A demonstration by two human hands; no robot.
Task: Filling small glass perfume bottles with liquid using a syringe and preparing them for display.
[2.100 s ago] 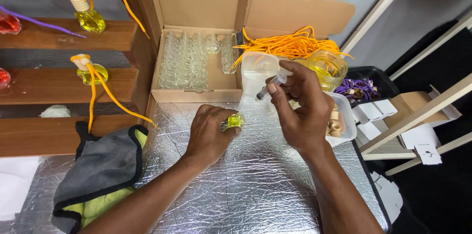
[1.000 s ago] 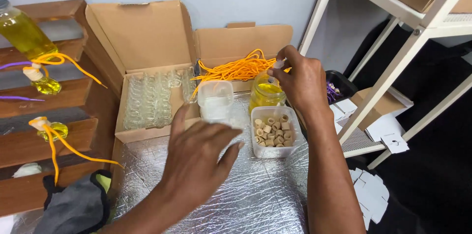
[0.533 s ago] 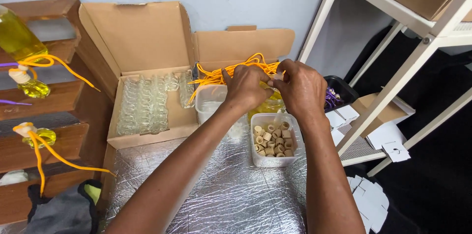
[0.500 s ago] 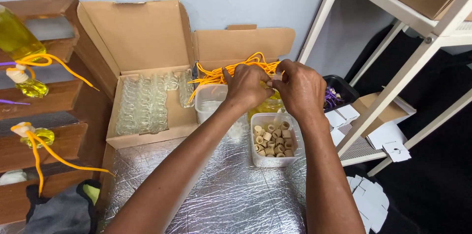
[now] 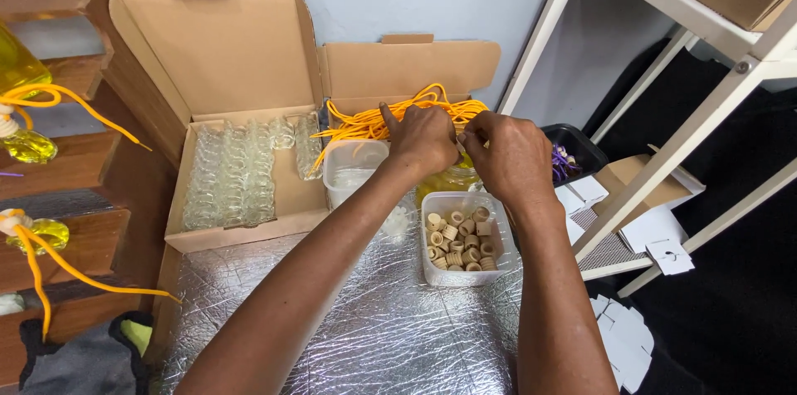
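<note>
My left hand (image 5: 423, 142) and my right hand (image 5: 508, 154) meet over a bundle of orange cords (image 5: 374, 119) that lies in a small open cardboard box (image 5: 407, 67). Both pinch at the cords, fingertips almost touching. Just below the hands stands a jar of yellow liquid (image 5: 438, 185), mostly hidden by them. In front of it sits a clear tub of cork stoppers (image 5: 461, 239). Left of that is a clear tub (image 5: 353, 172), apparently empty.
A large open cardboard box (image 5: 241, 54) holds several small glass bottles (image 5: 232, 175). Wooden steps (image 5: 79, 162) at the left carry yellow-filled bottles (image 5: 29, 146) tied with orange cord. Foil (image 5: 374, 328) covers the table. A white shelf frame (image 5: 689, 129) and a black bin (image 5: 573, 142) stand at the right.
My left hand has risen from the foil to the orange cords and joined my right hand there. Over the last half second both hands have stayed at the cords.
</note>
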